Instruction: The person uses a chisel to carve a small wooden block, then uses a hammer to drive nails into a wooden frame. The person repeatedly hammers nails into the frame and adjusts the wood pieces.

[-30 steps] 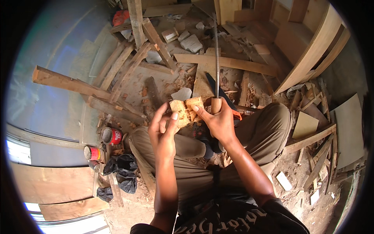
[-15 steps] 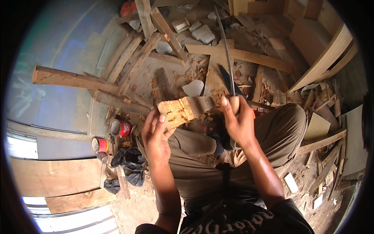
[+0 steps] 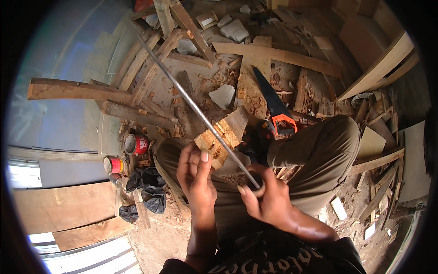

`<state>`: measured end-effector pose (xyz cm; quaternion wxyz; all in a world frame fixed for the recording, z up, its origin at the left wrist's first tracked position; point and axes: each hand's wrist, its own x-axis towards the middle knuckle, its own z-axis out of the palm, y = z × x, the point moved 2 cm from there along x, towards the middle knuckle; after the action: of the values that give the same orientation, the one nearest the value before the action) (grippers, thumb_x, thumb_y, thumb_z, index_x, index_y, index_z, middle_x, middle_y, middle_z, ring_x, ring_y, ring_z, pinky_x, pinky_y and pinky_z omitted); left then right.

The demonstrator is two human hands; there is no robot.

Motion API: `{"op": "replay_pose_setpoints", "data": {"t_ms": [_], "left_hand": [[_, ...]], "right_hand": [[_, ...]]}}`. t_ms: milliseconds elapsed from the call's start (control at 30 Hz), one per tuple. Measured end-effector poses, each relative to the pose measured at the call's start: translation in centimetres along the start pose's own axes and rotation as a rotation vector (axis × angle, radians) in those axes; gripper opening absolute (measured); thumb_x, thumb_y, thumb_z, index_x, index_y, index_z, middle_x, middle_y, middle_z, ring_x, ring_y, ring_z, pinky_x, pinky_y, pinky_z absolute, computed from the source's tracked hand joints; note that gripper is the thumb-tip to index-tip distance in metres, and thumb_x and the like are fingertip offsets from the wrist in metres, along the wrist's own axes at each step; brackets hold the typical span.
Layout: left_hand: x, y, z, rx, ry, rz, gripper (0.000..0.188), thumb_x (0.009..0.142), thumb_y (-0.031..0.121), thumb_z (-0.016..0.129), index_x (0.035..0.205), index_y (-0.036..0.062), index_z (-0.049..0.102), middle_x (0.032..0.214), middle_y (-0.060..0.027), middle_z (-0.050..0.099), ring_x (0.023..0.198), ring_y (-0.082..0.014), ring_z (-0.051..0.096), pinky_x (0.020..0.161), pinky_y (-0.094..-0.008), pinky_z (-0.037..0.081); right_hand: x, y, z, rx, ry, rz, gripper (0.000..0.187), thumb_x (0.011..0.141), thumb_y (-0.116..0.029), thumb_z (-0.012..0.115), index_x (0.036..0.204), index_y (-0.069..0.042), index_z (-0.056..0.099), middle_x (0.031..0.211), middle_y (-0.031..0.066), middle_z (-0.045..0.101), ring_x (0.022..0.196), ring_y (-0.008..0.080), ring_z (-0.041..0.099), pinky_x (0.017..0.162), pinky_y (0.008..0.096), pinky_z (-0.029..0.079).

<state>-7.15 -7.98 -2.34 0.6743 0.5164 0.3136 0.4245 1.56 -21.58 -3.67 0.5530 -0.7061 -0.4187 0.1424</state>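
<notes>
My left hand (image 3: 198, 178) holds a short wooden block (image 3: 236, 124) by its near left end, thumb on the near side and fingers curled behind. The block's upper face is pale and rough, with notches cut into it. Closed round the handle of a long, machete-like knife (image 3: 185, 95), my right hand (image 3: 273, 201) is low, in front of my lap. The blade shows nearly edge-on and slants up to the far left. It crosses over the block in view; whether it touches the wood I cannot tell. My right fingers are partly hidden behind the handle.
A handsaw (image 3: 272, 102) with an orange handle lies beyond my right knee. Timber offcuts (image 3: 278, 58), stones (image 3: 234, 30) and wood chips cover the floor ahead. Two cans (image 3: 136, 144) and a black plastic bag (image 3: 153, 182) are left of my knee. Boards (image 3: 383, 68) lean at right.
My right hand has come down and nearer to me, swinging the blade from upright to a leftward slant across the block. The block has tilted and shifted slightly. The handsaw now shows fully.
</notes>
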Motion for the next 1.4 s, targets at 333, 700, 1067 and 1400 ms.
{"op": "replay_pose_setpoints", "data": {"t_ms": [333,700,1067,1400], "left_hand": [[-0.5,0.1,-0.8,-0.055,0.085,0.012,0.041,0.094,0.01,0.062,0.13,-0.0029,0.046,0.106,-0.0069,0.059,0.095,-0.0104,0.059,0.079,-0.0241,0.053],[-0.9,0.0,-1.5,-0.081,-0.029,-0.006,0.04,0.095,0.008,0.058,0.131,0.0,0.043,0.115,-0.0108,0.058,0.106,-0.0187,0.06,0.087,-0.0354,0.055],[-2.5,-1.1,-1.9,-0.101,-0.006,0.005,0.031,0.096,0.005,0.056,0.125,0.0027,0.046,0.116,-0.0098,0.057,0.106,-0.0187,0.059,0.088,-0.0381,0.055],[-2.9,-1.2,-2.3,-0.093,0.017,0.018,0.03,0.096,0.004,0.056,0.124,0.0063,0.046,0.122,-0.0116,0.057,0.111,-0.0206,0.059,0.085,-0.0368,0.057]], "right_hand": [[-0.1,-0.7,-1.0,0.111,0.01,-0.101,0.035,0.091,-0.016,0.068,0.112,0.008,0.052,0.061,0.0154,0.063,0.055,0.0314,0.067,0.049,0.0361,0.051],[0.8,-0.2,-1.4,0.02,-0.093,-0.022,0.028,0.091,-0.018,0.067,0.097,0.007,0.054,0.059,0.0177,0.062,0.056,0.0354,0.067,0.048,0.0395,0.051],[0.1,1.2,-1.7,-0.092,-0.215,0.014,0.04,0.089,-0.024,0.07,0.104,0.01,0.053,0.057,0.0171,0.061,0.054,0.0347,0.066,0.048,0.0402,0.052],[0.4,0.8,-2.4,-0.168,-0.248,0.042,0.035,0.091,-0.02,0.067,0.101,0.01,0.053,0.065,0.0176,0.066,0.058,0.0348,0.067,0.053,0.0394,0.054]]}}
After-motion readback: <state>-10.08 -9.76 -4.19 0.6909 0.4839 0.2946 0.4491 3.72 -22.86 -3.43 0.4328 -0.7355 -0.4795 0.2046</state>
